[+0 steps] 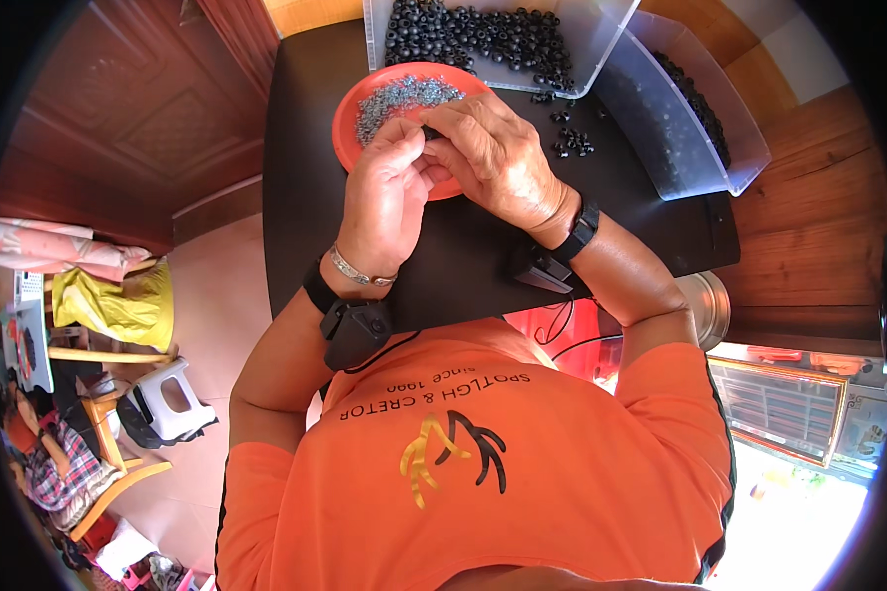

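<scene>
Above a round red plate (343,133) my two hands meet fingertip to fingertip. A small black part (431,132) shows between them, mostly hidden by the fingers. My right hand (498,158) pinches it from above with thumb and forefinger. The closed fingers of my left hand (386,192) hold it from the other side. Many small silvery metal pieces (404,98), too small to name, lie spread in the plate beneath. Loose black knob-like parts (574,144) rest on the dark table to the right of my right hand.
Behind the plate, a clear plastic bin (601,49) holds many rounded black parts (463,39). Another translucent bin (675,148) with black parts stands at the right edge of the black table (306,148). At the left are a white stool (172,394) and a seated person (54,458).
</scene>
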{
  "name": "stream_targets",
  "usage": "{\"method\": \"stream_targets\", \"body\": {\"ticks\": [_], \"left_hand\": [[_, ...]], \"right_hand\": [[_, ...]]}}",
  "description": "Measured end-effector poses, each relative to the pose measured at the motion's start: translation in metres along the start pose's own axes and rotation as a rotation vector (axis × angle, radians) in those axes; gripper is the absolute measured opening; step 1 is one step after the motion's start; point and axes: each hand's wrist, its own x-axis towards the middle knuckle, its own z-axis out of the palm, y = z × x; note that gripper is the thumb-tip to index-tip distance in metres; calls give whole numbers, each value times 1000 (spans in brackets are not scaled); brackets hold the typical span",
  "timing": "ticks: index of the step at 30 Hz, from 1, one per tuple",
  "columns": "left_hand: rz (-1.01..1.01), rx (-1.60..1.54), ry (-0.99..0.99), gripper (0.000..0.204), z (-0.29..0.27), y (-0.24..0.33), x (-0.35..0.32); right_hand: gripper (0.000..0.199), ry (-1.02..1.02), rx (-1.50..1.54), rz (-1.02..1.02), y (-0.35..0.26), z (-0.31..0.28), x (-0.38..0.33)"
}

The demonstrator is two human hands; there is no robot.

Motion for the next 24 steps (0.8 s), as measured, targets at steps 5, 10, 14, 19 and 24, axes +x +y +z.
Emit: {"method": "stream_targets", "body": {"ticks": [5, 10, 14, 19, 24], "left_hand": [[12, -5, 15, 13, 0, -1, -2], [8, 6, 87, 14, 3, -3, -3], [14, 15, 53, 14, 2, -1, 1], [27, -31, 67, 21, -2, -2, 5], [-44, -64, 24, 23, -5, 2, 5]], "right_hand": [[35, 11, -66, -44, 2, 6, -5], [35, -16, -65, -23, 0, 9, -8], [33, -9, -31, 18, 8, 10, -8], [35, 31, 497, 316, 8, 8, -6], [39, 8, 832, 536, 8, 5, -7]]}}
